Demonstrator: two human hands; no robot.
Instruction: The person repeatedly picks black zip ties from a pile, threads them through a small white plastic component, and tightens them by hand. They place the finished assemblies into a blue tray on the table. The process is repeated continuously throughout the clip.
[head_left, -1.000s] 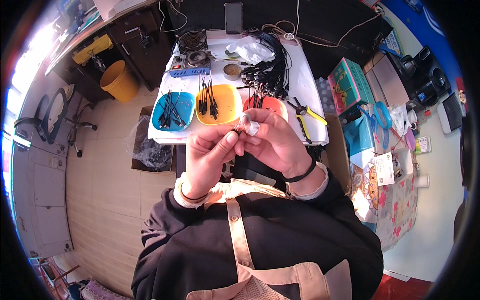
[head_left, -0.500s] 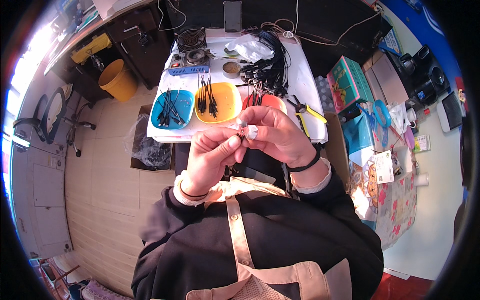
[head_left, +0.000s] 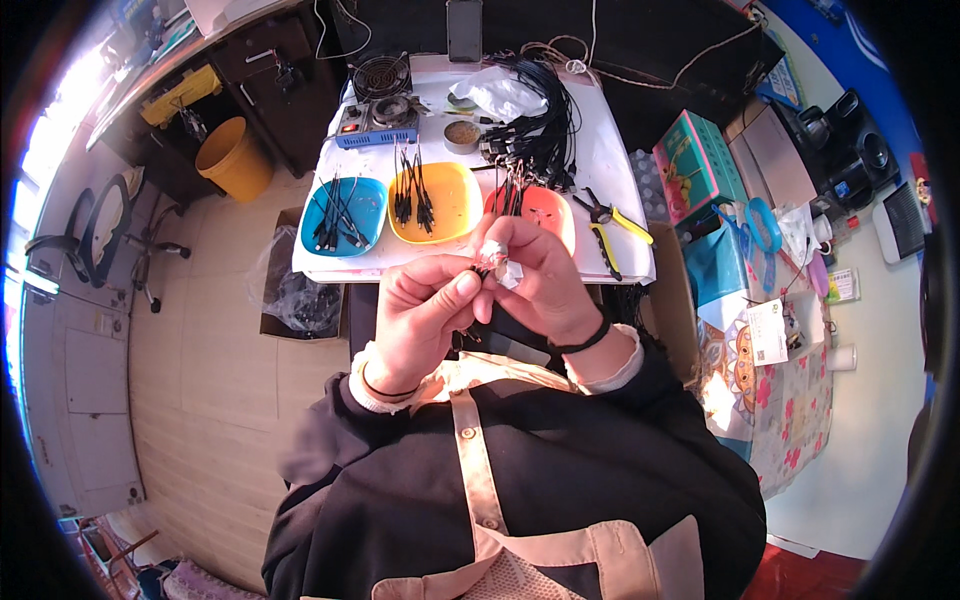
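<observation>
Close in front of my chest, my left hand (head_left: 420, 312) is closed in a pinch on a black cable (head_left: 482, 270) with thin reddish wires at its end. My right hand (head_left: 545, 285) meets it there, fingertips pressed together at the wire ends. White wrapping (head_left: 511, 275) covers some of the right fingertips. Just beyond the hands, a red bowl (head_left: 560, 225) holds black cables and is partly hidden by my right hand. A yellow bowl (head_left: 462, 205) and a blue bowl (head_left: 373, 220) to its left also hold short black cables.
Yellow-and-black wire strippers (head_left: 613, 232) lie at the table's right side. Farther back stand a blue-fronted heating device (head_left: 375, 135), a small round tin (head_left: 462, 138) and a heap of black cables (head_left: 545, 130). Cardboard boxes flank the table; a yellow bin (head_left: 235, 160) stands left.
My right hand has shifted a little left and its fingers have turned over the wire ends, uncovering more of the red bowl. My left hand stays nearly still.
</observation>
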